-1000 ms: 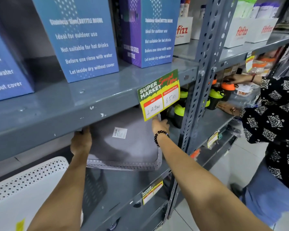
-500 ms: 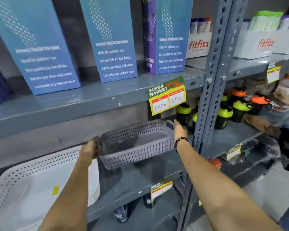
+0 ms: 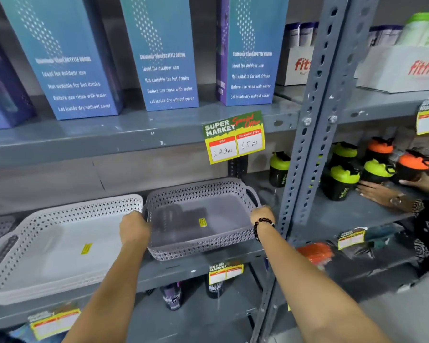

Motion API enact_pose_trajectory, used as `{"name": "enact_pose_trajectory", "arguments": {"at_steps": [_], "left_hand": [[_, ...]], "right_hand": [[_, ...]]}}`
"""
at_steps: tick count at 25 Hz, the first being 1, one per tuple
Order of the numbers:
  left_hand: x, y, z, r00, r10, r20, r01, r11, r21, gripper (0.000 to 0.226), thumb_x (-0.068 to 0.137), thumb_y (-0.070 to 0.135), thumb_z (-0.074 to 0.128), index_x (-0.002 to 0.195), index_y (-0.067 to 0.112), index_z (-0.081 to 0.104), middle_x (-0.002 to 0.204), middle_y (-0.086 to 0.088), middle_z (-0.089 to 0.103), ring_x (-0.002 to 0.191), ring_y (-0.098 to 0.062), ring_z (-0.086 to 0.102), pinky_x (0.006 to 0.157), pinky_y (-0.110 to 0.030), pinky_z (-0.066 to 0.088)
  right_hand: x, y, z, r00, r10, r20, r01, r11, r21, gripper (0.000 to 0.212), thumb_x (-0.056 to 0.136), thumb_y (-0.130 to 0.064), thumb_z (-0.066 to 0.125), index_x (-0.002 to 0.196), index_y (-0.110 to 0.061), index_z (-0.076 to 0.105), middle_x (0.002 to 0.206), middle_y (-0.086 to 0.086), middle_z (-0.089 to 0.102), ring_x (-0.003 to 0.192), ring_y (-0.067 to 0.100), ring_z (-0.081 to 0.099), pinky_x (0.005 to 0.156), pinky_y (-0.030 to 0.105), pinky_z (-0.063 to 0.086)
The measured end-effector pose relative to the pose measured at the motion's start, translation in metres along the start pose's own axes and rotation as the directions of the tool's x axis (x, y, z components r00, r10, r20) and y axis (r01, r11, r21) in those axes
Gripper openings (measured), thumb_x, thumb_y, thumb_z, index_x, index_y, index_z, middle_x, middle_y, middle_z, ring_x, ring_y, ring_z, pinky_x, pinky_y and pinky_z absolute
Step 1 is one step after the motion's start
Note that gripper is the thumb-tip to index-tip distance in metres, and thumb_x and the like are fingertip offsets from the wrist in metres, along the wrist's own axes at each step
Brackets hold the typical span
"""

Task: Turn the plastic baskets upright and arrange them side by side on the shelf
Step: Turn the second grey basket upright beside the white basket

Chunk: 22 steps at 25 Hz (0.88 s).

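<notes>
A grey perforated plastic basket (image 3: 201,219) stands upright on the middle grey shelf (image 3: 196,267), its open side up and a yellow sticker on its floor. My left hand (image 3: 134,227) grips its left handle end and my right hand (image 3: 263,215), with a black bead bracelet at the wrist, grips its right handle end. A larger white perforated basket (image 3: 60,246) sits upright right beside it on the left, their rims touching or nearly so.
Blue bottle boxes (image 3: 164,53) line the shelf above, with a price tag (image 3: 234,136) hanging from its edge. A perforated steel upright (image 3: 307,144) stands right of the grey basket. Beyond it are shaker bottles (image 3: 344,179) and another person's hands (image 3: 382,194).
The grey basket went from upside down and raised to upright, then came down onto the shelf next to the white basket. Both hands stayed on its ends. The camera view shifted left and down.
</notes>
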State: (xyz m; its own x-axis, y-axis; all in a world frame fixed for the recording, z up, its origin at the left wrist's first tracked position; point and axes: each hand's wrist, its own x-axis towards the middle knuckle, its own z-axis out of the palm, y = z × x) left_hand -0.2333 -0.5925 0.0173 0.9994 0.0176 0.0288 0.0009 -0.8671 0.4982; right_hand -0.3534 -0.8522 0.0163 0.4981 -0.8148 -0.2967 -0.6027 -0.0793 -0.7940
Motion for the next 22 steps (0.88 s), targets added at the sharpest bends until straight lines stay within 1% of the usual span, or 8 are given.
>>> {"name": "enact_pose_trajectory", "arguments": {"at_steps": [2,5,8,12,16,19,21,22], "left_hand": [[-0.007,-0.001,0.001,1.0,0.009,-0.012,-0.008,0.999,0.044,0.014,0.083,-0.004,0.054,0.087,-0.009,0.067,0.091,-0.027,0.07,0.071,-0.035,0.058,0.061,-0.033,0.042],[-0.01,-0.005,0.006,0.999,0.04,-0.006,-0.039,0.993,0.114,0.017,0.084,-0.006,0.053,0.093,-0.007,0.067,0.096,-0.025,0.07,0.087,-0.039,0.066,0.066,-0.035,0.047],[-0.014,-0.008,0.01,0.999,0.054,-0.002,-0.053,0.988,0.146,0.018,0.083,-0.008,0.052,0.094,-0.008,0.066,0.1,-0.025,0.068,0.091,-0.039,0.065,0.072,-0.036,0.05],[-0.015,-0.011,0.008,0.998,0.063,-0.002,-0.062,0.994,0.089,0.012,0.083,-0.004,0.058,0.09,-0.008,0.067,0.098,-0.026,0.067,0.088,-0.04,0.064,0.066,-0.035,0.043],[-0.013,-0.014,0.005,0.997,0.076,-0.009,-0.076,0.997,0.034,0.02,0.084,0.002,0.062,0.101,-0.007,0.066,0.104,-0.025,0.067,0.093,-0.039,0.063,0.073,-0.037,0.047],[-0.01,-0.016,0.002,0.997,0.076,-0.015,-0.077,0.997,-0.026,0.025,0.086,0.008,0.061,0.104,-0.008,0.065,0.108,-0.026,0.066,0.097,-0.041,0.062,0.079,-0.039,0.048],[-0.006,-0.022,-0.003,0.995,0.097,-0.026,-0.099,0.994,-0.044,0.029,0.089,0.015,0.059,0.107,-0.008,0.063,0.113,-0.026,0.063,0.101,-0.041,0.061,0.083,-0.041,0.048],[-0.005,-0.025,-0.007,0.994,0.106,-0.03,-0.107,0.993,-0.043,0.033,0.091,0.018,0.056,0.112,-0.008,0.061,0.118,-0.026,0.061,0.104,-0.042,0.059,0.086,-0.042,0.047]], "right_hand": [[0.0,0.006,0.001,1.0,0.014,0.014,-0.013,0.998,-0.058,0.027,0.098,-0.009,0.036,0.118,0.005,0.048,0.135,0.024,0.049,0.124,0.034,0.05,0.1,0.035,0.043],[0.002,0.011,0.003,1.0,0.018,-0.003,-0.018,0.995,-0.102,0.036,0.097,-0.009,0.037,0.128,0.011,0.037,0.134,0.028,0.048,0.123,0.037,0.051,0.097,0.038,0.044],[0.004,0.016,0.006,1.0,0.007,0.013,-0.005,0.989,-0.149,0.037,0.098,-0.006,0.035,0.13,0.013,0.034,0.135,0.029,0.047,0.124,0.038,0.049,0.099,0.039,0.043],[0.004,0.019,0.01,0.999,-0.02,-0.025,0.016,0.989,-0.147,0.036,0.096,-0.009,0.038,0.125,0.012,0.039,0.131,0.029,0.051,0.12,0.04,0.052,0.096,0.041,0.045],[-0.005,0.022,0.016,0.988,-0.125,-0.085,0.104,0.97,-0.218,0.038,0.091,-0.008,0.044,0.125,0.009,0.041,0.128,0.028,0.052,0.117,0.04,0.053,0.093,0.042,0.047],[-0.01,0.021,0.023,0.94,-0.313,-0.134,0.22,0.858,-0.463,0.051,0.089,-0.012,0.05,0.135,0.005,0.036,0.143,0.025,0.038,0.136,0.038,0.034,0.111,0.045,0.031],[-0.016,0.017,0.034,0.908,-0.406,-0.106,0.29,0.79,-0.541,0.056,0.088,-0.012,0.05,0.139,0.001,0.032,0.15,0.022,0.03,0.143,0.035,0.021,0.119,0.047,0.016],[-0.02,0.013,0.041,0.898,-0.43,-0.088,0.316,0.773,-0.55,0.056,0.088,-0.011,0.049,0.14,0.001,0.031,0.151,0.021,0.029,0.144,0.034,0.019,0.12,0.046,0.013]]}}
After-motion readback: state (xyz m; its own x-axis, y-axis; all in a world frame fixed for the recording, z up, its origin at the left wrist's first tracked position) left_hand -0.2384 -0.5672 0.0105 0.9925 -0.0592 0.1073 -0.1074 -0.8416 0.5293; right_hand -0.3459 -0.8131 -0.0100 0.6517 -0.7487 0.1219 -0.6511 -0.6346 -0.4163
